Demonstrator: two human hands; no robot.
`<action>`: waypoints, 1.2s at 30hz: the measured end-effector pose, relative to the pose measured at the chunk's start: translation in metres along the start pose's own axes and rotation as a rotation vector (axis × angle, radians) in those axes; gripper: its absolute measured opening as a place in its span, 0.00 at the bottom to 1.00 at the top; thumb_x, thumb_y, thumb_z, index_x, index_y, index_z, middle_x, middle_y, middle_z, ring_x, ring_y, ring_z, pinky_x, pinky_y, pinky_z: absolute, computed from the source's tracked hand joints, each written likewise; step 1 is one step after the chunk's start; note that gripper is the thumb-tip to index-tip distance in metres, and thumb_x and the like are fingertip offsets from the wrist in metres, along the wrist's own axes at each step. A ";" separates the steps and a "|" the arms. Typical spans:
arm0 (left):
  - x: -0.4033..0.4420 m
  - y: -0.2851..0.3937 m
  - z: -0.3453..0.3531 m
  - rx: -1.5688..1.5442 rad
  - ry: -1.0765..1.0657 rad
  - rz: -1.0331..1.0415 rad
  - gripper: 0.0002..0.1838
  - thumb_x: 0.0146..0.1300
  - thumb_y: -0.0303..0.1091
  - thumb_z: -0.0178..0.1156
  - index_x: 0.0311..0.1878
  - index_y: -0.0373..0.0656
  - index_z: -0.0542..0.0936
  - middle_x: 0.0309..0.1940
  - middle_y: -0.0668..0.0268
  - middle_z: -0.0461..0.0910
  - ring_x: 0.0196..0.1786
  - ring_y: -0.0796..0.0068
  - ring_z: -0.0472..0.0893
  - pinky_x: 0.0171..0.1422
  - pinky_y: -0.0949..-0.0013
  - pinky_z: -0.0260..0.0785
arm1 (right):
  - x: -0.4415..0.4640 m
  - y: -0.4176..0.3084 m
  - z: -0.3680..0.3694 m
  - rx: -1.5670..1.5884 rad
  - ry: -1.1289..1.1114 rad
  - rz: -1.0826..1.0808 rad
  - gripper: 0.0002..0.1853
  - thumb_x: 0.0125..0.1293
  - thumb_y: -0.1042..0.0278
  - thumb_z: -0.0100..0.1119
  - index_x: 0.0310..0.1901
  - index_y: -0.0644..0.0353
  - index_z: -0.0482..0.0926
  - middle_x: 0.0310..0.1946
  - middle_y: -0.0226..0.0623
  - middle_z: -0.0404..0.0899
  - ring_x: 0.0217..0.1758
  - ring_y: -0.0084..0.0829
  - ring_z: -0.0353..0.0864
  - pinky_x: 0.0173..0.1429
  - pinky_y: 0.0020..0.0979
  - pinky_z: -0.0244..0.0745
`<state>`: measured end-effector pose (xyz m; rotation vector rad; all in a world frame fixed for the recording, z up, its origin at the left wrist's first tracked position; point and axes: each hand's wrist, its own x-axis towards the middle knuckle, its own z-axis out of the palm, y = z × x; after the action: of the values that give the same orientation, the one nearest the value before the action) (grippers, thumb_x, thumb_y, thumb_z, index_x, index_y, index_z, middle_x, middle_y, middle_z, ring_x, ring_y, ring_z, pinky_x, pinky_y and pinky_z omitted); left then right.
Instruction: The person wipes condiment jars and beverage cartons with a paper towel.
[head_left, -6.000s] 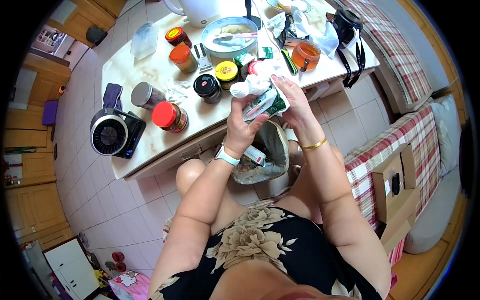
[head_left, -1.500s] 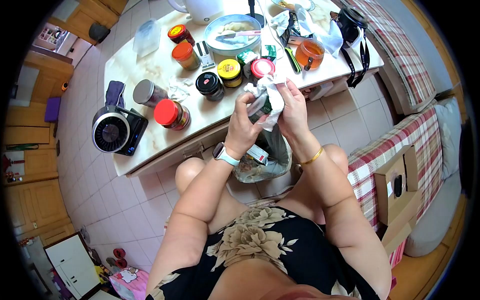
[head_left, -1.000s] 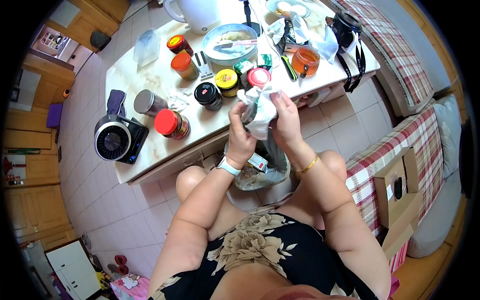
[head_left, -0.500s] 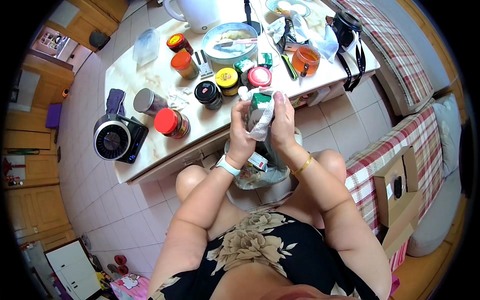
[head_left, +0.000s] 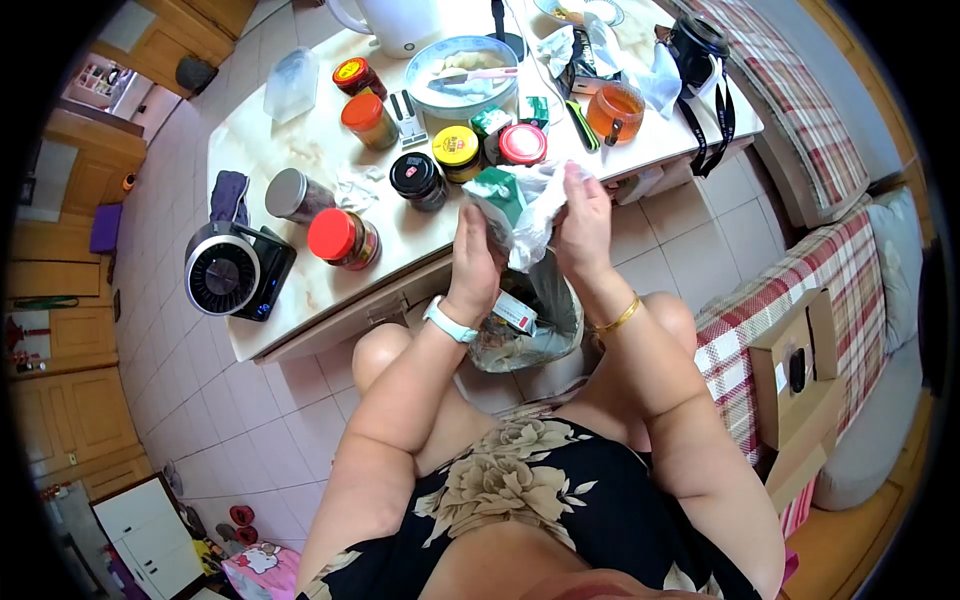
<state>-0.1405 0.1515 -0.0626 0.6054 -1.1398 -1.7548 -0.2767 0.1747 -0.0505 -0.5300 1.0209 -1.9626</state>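
I lose the top of the white, handled plastic jug (head_left: pixel 403 30) to my view's upper edge; crumpled white tissue (head_left: pixel 540 213) hides part of the green-and-white packet (head_left: pixel 503 192); lettering on the small white-and-red carton (head_left: pixel 514 312) is too tiny to read.

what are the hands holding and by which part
Right hand: white tissue, by its right edge. Left hand: at left side of green pack, grip unclear.
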 end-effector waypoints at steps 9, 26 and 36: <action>0.009 0.016 -0.018 -0.431 -0.017 -0.346 0.44 0.70 0.74 0.48 0.74 0.46 0.66 0.65 0.56 0.77 0.64 0.61 0.80 0.70 0.55 0.71 | -0.034 -0.003 0.022 -0.642 -0.397 -0.446 0.24 0.73 0.69 0.56 0.68 0.66 0.73 0.67 0.49 0.75 0.67 0.44 0.77 0.70 0.41 0.71; 0.015 0.008 -0.031 -0.540 -0.044 -0.268 0.38 0.73 0.69 0.51 0.70 0.44 0.72 0.61 0.67 0.79 0.62 0.71 0.79 0.69 0.61 0.70 | -0.053 0.015 0.032 -1.033 -0.502 -0.711 0.38 0.60 0.82 0.56 0.75 0.63 0.64 0.76 0.55 0.62 0.80 0.53 0.61 0.81 0.48 0.57; 0.003 0.004 -0.009 0.291 -0.080 0.189 0.41 0.75 0.63 0.54 0.73 0.36 0.63 0.62 0.58 0.74 0.65 0.68 0.73 0.71 0.66 0.64 | -0.014 0.005 0.017 -0.540 -0.579 -0.342 0.29 0.79 0.70 0.44 0.78 0.69 0.57 0.80 0.45 0.59 0.82 0.35 0.59 0.83 0.37 0.51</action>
<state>-0.1333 0.1442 -0.0627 0.5823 -1.4747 -1.4755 -0.2555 0.1772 -0.0444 -1.5556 1.1140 -1.6236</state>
